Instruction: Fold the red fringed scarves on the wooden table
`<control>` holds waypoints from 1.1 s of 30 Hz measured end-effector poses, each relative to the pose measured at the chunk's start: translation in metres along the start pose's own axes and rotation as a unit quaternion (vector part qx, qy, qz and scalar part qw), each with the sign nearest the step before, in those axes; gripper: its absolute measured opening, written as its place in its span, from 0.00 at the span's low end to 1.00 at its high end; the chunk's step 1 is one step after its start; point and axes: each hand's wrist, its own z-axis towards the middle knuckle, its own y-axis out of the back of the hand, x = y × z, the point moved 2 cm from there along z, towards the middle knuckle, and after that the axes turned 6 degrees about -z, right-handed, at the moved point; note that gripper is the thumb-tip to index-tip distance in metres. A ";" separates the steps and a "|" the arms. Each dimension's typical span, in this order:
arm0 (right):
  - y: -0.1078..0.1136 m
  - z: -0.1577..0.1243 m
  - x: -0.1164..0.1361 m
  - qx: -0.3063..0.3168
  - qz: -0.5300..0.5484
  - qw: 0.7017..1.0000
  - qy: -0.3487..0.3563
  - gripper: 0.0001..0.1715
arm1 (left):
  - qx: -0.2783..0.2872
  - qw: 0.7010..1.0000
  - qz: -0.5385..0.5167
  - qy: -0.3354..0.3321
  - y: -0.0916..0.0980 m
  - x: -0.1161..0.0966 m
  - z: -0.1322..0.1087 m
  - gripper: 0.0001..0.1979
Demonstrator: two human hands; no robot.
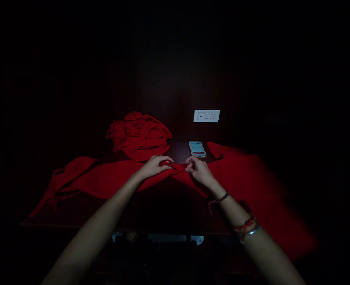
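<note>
A long red cloth [103, 179] with fringe at its left end lies across a dark table, spreading wide on the right and hanging over the front edge there. Its narrow, gathered middle is between my two hands. My left hand [155, 166] pinches the gathered part from the left, thumb and fingers around the fabric. My right hand [199, 170] has its fingers closed on the same cloth a short way to the right. Behind my left hand sits a bundled red cloth [145, 136] with fringe on its left side.
A phone [197, 149] with a lit screen lies on the table behind my right hand. A white socket panel [207, 116] is on the dark wall. The table's front edge [59, 226] runs below my forearms, with pale items beneath it.
</note>
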 end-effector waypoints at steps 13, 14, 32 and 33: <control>-0.013 -0.001 0.007 0.023 -0.067 0.996 0.063 0.05 | 0.011 0.998 0.059 0.023 0.013 -0.010 -0.005 0.11; -0.011 -0.001 0.008 0.026 -0.069 0.995 0.064 0.06 | 0.018 0.997 0.066 0.022 0.014 -0.011 -0.005 0.12; -0.006 -0.001 0.011 -0.012 -0.053 0.991 0.124 0.07 | 0.007 0.997 0.064 -0.037 0.004 -0.020 -0.002 0.11; -0.007 -0.001 0.012 -0.020 -0.054 0.990 0.126 0.06 | 0.013 0.997 0.061 -0.040 0.004 -0.021 -0.002 0.11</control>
